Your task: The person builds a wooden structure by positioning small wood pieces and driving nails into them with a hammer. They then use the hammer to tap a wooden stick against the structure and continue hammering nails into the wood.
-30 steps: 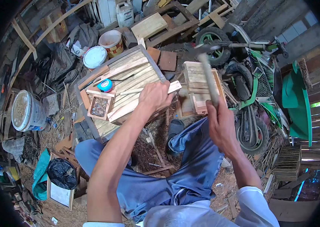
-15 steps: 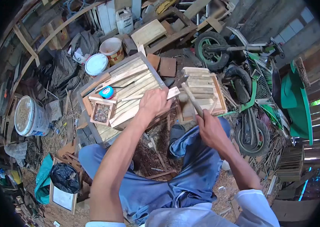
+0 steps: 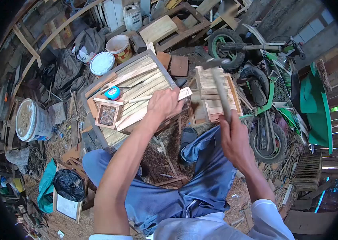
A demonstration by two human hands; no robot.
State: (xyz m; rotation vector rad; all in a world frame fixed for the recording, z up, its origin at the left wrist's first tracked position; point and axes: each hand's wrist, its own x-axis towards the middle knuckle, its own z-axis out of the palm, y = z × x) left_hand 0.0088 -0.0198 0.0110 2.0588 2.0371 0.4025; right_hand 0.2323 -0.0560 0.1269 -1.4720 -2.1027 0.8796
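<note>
**Now: hammer raised over a held strip**

Centrally, a thin wooden strip [image 3: 159,97] is pinned by the left hand [image 3: 165,104], its grip closed over it, on the slatted surface [image 3: 137,76]. The hammer [image 3: 219,86] is held up by the right hand [image 3: 235,138], grip wrapped round the handle. A square, short blow is best judged, with fingers kept clear. A small wooden box [image 3: 107,115] of what look like nails lies left of centre; a white bucket [image 3: 31,120] of pale grit stands at far left.
</note>
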